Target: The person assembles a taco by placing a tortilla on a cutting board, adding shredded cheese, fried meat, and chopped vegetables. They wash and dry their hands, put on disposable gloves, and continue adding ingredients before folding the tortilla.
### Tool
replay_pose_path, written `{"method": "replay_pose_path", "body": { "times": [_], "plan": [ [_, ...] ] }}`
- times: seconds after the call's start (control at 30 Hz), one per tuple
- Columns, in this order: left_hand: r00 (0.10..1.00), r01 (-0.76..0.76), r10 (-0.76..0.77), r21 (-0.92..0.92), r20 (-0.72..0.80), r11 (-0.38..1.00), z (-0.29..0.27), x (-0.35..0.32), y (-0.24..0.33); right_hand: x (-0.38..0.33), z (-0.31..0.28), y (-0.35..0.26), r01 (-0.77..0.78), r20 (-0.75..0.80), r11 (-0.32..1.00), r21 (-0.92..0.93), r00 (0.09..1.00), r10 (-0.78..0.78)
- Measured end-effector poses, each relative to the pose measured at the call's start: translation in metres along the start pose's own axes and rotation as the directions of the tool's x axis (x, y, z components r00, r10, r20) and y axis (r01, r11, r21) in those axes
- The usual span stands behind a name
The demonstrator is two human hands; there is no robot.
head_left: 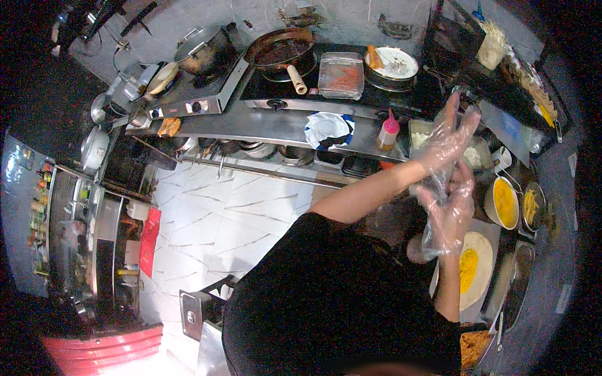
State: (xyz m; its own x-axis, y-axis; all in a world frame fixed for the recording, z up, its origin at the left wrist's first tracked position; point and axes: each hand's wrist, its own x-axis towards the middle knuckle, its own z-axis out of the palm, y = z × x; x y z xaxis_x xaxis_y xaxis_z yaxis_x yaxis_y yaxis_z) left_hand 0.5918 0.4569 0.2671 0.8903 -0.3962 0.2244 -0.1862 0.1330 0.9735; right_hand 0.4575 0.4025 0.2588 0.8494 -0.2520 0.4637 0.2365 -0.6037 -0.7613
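My left hand (pixel 450 135) reaches up to the right with its fingers stretched out, inside a loose clear plastic glove. Just below it is my right hand (pixel 453 216), also in a clear plastic glove. Its fingers are bent around the loose plastic at the left glove's cuff, by the left wrist. Near my right forearm lies a flatbread (pixel 481 254) on a paper sheet, with a heap of yellow shreds (pixel 468 272) on it. A bowl of yellow food (pixel 503 202) stands right of my hands, beside a container of yellow strips (pixel 531 205).
A squeeze bottle (pixel 388 133) with a pink top stands on the steel counter beside a crumpled white-and-blue wrapper (pixel 329 130). Behind are a pan (pixel 279 50), a clear tray (pixel 342 75) and a white-topped pot (pixel 401 66). A tray of orange-brown food (pixel 475 348) sits at lower right.
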Motion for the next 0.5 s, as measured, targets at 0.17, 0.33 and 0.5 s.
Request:
{"method": "replay_pose_path", "body": {
  "times": [0.17,0.33,0.5],
  "plan": [
    [0.997,0.046,-0.02,-0.359,0.075,0.932,-0.022,0.01,0.019,0.021,0.013,0.024,0.051,0.043,0.994,-0.096,0.998,-0.047],
    [0.993,-0.11,0.048,-0.687,-0.108,0.718,-0.045,0.061,0.025,0.042,0.05,-0.001,0.078,0.003,0.995,0.068,0.997,-0.078],
    [0.836,-0.5,0.544,-0.511,-0.073,0.7,-0.115,0.183,0.049,0.07,0.074,-0.001,0.017,0.025,0.999,0.032,1.0,-0.018]
  ]
}}
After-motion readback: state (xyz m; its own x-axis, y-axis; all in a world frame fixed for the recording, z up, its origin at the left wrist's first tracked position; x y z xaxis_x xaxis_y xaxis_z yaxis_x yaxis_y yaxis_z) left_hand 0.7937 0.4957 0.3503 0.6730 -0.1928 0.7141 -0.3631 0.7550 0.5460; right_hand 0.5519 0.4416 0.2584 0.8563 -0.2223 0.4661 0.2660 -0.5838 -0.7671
